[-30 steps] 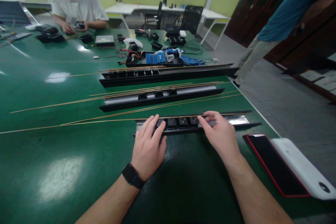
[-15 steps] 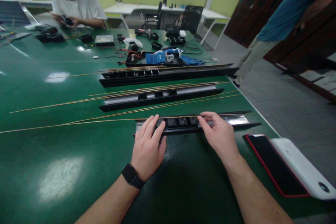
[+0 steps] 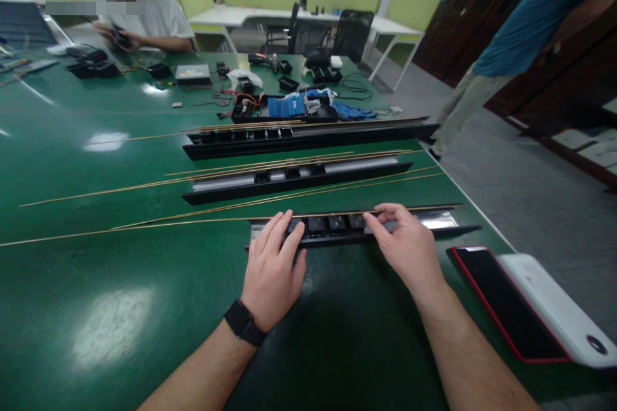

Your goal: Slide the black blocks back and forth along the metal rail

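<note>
A black channel [image 3: 409,232] with a shiny lining lies across the table in front of me, holding several black square blocks [image 3: 336,223] in a row. A thin brass-coloured rod [image 3: 212,221] runs along its far edge and sticks out far to the left. My left hand [image 3: 274,270], a black watch on its wrist, rests over the channel's left part with fingers stretched and apart, touching the leftmost block and the rod. At the right end of the blocks, my right hand [image 3: 405,244] has thumb and index finger pinched at the rod; their exact contact is partly hidden.
Two more channels [image 3: 299,185] with thin rods lie beyond. Behind them stands a black tray [image 3: 236,117] with blue gloves and wires. A red-edged phone [image 3: 511,305] and a white device [image 3: 554,308] lie right, near the table edge. One person sits far left; another stands right.
My right hand has shifted very slightly to the right along the channel. My left hand stays in place. The seated person's hands have moved a little.
</note>
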Demonstrator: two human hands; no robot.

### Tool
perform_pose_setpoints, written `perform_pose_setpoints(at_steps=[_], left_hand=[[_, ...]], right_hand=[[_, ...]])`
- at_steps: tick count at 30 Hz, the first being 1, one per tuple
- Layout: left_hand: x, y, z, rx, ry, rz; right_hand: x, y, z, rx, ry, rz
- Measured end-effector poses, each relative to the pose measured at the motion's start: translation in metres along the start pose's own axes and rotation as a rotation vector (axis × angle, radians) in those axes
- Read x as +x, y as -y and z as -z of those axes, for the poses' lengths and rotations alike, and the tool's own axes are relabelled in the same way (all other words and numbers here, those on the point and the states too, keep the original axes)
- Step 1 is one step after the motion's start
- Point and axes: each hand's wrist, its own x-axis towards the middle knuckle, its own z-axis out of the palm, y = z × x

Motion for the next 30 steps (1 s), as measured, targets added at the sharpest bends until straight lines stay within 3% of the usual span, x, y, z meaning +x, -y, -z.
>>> perform_pose_setpoints(at_steps=[10,20,30], left_hand=[[0.0001,-0.0003,-0.0002,-0.006,-0.004,0.004],[0.0005,-0.0002,0.0004,0.003,0.000,0.005],[0.0003,-0.0002,0.0004,-0.010,0.003,0.007]], right_hand=[[-0.0028,0.0000,-0.0032,0.093,0.027,0.012],[0.0003,0.0030,0.0022,0.011,0.005,0.000],[-0.0021,0.0024,-0.0015,0.067,0.046,-0.002]])
